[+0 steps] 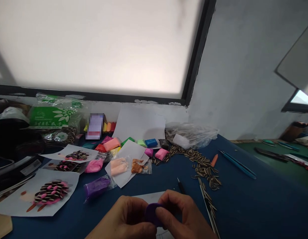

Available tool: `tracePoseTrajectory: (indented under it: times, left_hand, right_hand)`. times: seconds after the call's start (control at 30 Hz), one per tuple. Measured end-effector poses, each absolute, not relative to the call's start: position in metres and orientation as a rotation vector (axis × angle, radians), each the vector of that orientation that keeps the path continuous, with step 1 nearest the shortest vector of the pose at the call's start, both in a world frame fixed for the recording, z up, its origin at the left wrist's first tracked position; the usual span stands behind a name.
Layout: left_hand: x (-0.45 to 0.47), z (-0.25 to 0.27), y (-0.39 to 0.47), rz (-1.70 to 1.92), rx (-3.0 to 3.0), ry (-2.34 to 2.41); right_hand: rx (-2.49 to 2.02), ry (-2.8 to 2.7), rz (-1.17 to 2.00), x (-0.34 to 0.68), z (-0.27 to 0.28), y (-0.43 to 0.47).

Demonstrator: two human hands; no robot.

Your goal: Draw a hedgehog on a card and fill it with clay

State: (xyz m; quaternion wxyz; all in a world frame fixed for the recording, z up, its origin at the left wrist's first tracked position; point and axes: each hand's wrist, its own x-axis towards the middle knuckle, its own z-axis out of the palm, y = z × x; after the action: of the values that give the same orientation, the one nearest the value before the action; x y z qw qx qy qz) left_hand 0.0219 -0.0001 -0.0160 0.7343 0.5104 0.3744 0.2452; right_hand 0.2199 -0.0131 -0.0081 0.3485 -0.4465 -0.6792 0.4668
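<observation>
Between both hands is a flattened piece of purple modelling clay (152,214), pinched at its edges. My left hand (129,215) grips its left side with thumb and bent fingers. From the right, my right hand (181,212) presses its thumb on the face of the clay, fingers curled behind. Beneath them lies a white sheet of paper (154,198) with some drawn lines, mostly hidden by the hands. A packet of purple clay (97,188) rests on the blue table to the left. Just beyond my right hand is a black pen (180,186).
Printed pictures (52,196) of a seed-covered figure lie at left. Coloured clay packets (112,144) cluster at the back. Loose sunflower seeds (201,162) spread from a clear bag (193,136). Blue tweezers (237,164) and a metal tool (208,207) lie at right.
</observation>
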Motion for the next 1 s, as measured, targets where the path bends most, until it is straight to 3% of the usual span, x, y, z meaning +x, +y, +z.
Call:
tracePoseTrajectory:
  times: [0.2, 1.0]
  left_hand:
    - [0.019, -0.029, 0.003, 0.595, 1.175, 0.837]
    - [0.017, -0.018, 0.000, 0.724, 1.150, 0.911]
  right_hand:
    - [-1.058, -1.668, 1.384, 0.221, -0.011, -0.010]
    - [-1.079, -1.639, 1.330, 0.222, -0.016, -0.012]
